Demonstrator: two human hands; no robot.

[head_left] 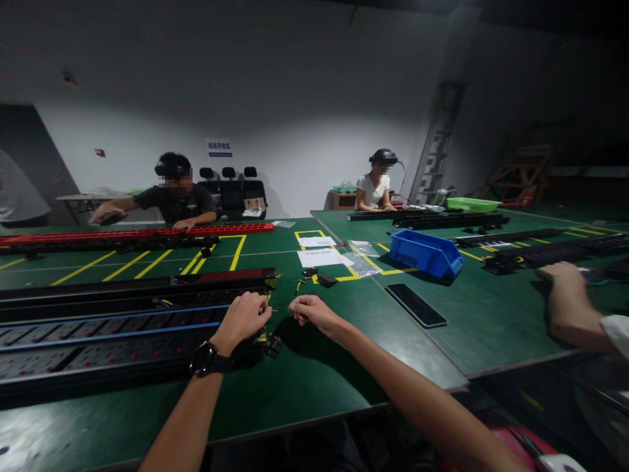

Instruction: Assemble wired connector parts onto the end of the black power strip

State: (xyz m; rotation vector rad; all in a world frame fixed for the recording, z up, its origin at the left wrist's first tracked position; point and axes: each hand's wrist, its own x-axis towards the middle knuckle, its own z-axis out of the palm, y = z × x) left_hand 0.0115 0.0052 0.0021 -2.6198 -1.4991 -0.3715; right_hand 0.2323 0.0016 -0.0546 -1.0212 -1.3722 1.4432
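At the end of the long black rail assembly (122,334), my left hand (246,318) is closed in a pinch, a small thin piece (274,310) sticking out of its fingertips toward the right; what it is, I cannot make out. A short gap to the right, my right hand (314,313) is also pinched, and whatever it holds is hidden or too small to see. Below and between the hands, a small black connector-like part (273,346) hangs at the rail's end. Just beyond my hands lie small black parts (326,280) and a short yellow wire (299,284).
A phone (415,305) and a blue bin (425,253) are to the right, near white papers (322,257) and a plastic bag (363,262). A red rail (236,229) lies across the table. Two people sit opposite; another person's arm (570,301) reaches in from the right.
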